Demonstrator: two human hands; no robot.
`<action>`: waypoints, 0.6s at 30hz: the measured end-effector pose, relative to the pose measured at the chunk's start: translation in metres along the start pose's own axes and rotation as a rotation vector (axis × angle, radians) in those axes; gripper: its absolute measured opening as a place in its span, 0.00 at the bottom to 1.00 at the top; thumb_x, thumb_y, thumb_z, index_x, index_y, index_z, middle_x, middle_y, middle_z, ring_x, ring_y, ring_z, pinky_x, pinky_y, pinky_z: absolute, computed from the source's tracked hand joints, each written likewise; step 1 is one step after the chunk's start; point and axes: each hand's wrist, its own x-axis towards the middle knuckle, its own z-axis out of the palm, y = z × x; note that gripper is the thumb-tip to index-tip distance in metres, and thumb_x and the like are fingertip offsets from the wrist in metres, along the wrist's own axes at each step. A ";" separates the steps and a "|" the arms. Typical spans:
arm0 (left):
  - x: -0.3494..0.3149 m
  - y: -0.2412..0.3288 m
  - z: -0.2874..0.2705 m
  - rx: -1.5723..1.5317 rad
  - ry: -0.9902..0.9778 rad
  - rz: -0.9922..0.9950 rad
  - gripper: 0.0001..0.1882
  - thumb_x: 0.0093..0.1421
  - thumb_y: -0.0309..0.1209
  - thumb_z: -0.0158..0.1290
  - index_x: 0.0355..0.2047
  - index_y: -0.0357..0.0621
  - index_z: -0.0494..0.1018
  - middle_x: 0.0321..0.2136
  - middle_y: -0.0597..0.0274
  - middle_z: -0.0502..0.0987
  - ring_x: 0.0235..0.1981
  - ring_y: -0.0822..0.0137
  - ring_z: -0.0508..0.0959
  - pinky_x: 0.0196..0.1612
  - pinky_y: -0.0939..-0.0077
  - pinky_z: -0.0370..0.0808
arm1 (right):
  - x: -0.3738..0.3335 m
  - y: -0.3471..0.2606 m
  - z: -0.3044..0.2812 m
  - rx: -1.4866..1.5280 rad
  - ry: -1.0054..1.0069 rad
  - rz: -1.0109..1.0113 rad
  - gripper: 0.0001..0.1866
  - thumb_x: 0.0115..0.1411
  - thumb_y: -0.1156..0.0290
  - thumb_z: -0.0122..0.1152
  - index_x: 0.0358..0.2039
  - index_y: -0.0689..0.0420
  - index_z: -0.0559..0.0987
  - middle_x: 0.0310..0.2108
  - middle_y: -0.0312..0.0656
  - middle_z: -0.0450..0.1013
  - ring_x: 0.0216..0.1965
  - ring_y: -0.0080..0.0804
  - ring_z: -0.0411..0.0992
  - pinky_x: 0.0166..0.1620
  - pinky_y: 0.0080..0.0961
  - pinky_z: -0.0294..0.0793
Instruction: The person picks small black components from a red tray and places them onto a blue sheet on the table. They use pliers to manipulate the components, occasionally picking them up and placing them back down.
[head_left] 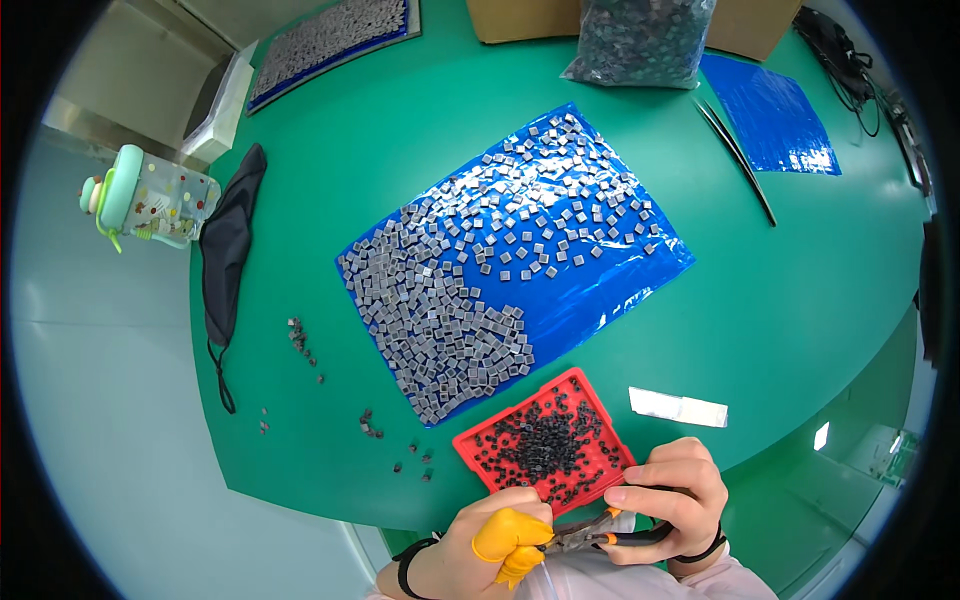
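My right hand (pixel 690 497) is wrapped round the black-and-orange handles of a pair of pliers (pixel 576 538), whose jaws point left. Yellow finger cots cover the thumb and a finger of my left hand (pixel 497 530). That hand is closed in a pinch at the tip of the pliers; what it pinches is hidden. Just beyond both hands lies a shallow red tray (pixel 574 377) with a heap of small black parts (pixel 547 443). Behind it a blue sheet (pixel 565 325) carries many small grey square pieces (pixel 430 325), packed densely at its left.
Loose small parts (pixel 370 425) lie left of the tray, a white strip (pixel 678 407) to its right. Tweezers (pixel 738 160) and another blue sheet (pixel 775 115) sit far right. A filled plastic bag (pixel 640 40), a black mask (pixel 228 245) and a bottle (pixel 165 195) stand around.
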 end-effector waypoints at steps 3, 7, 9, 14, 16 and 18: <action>0.003 0.005 -0.010 -0.021 -0.116 -0.141 0.11 0.65 0.35 0.43 0.33 0.39 0.65 0.22 0.59 0.67 0.20 0.65 0.64 0.27 0.72 0.63 | 0.001 0.000 -0.001 -0.051 -0.006 0.011 0.26 0.32 0.57 0.76 0.35 0.50 0.81 0.36 0.35 0.69 0.31 0.31 0.67 0.33 0.26 0.65; 0.000 0.002 -0.011 -0.060 -0.013 -0.256 0.16 0.65 0.41 0.47 0.40 0.38 0.67 0.25 0.59 0.70 0.24 0.69 0.68 0.29 0.78 0.65 | -0.001 -0.002 0.000 -0.081 0.049 0.055 0.27 0.32 0.57 0.76 0.36 0.50 0.80 0.34 0.36 0.68 0.30 0.31 0.66 0.33 0.26 0.65; 0.001 0.008 0.005 -0.267 0.257 -0.238 0.17 0.62 0.39 0.53 0.42 0.36 0.70 0.31 0.56 0.73 0.30 0.70 0.73 0.32 0.82 0.68 | -0.001 -0.003 0.000 -0.068 0.089 0.079 0.27 0.32 0.57 0.76 0.36 0.50 0.80 0.33 0.36 0.68 0.31 0.31 0.66 0.33 0.26 0.65; 0.003 -0.005 -0.005 -0.025 0.081 -0.007 0.14 0.56 0.23 0.58 0.42 0.35 0.71 0.34 0.51 0.77 0.33 0.63 0.76 0.37 0.77 0.72 | 0.001 -0.001 0.000 -0.066 0.050 0.045 0.28 0.31 0.57 0.76 0.36 0.51 0.80 0.33 0.37 0.68 0.31 0.31 0.66 0.33 0.25 0.65; 0.004 -0.007 -0.014 0.098 0.001 0.050 0.13 0.55 0.22 0.58 0.40 0.35 0.71 0.32 0.51 0.77 0.32 0.62 0.76 0.37 0.76 0.72 | 0.001 -0.001 0.001 -0.072 0.052 0.059 0.28 0.31 0.57 0.76 0.36 0.51 0.80 0.33 0.37 0.68 0.31 0.31 0.66 0.33 0.25 0.65; 0.007 0.003 -0.011 0.143 0.014 0.028 0.11 0.55 0.21 0.58 0.39 0.35 0.72 0.31 0.51 0.78 0.31 0.62 0.76 0.36 0.75 0.73 | 0.002 -0.002 0.000 -0.066 0.035 0.054 0.28 0.31 0.57 0.76 0.36 0.51 0.80 0.33 0.37 0.68 0.31 0.31 0.66 0.34 0.25 0.65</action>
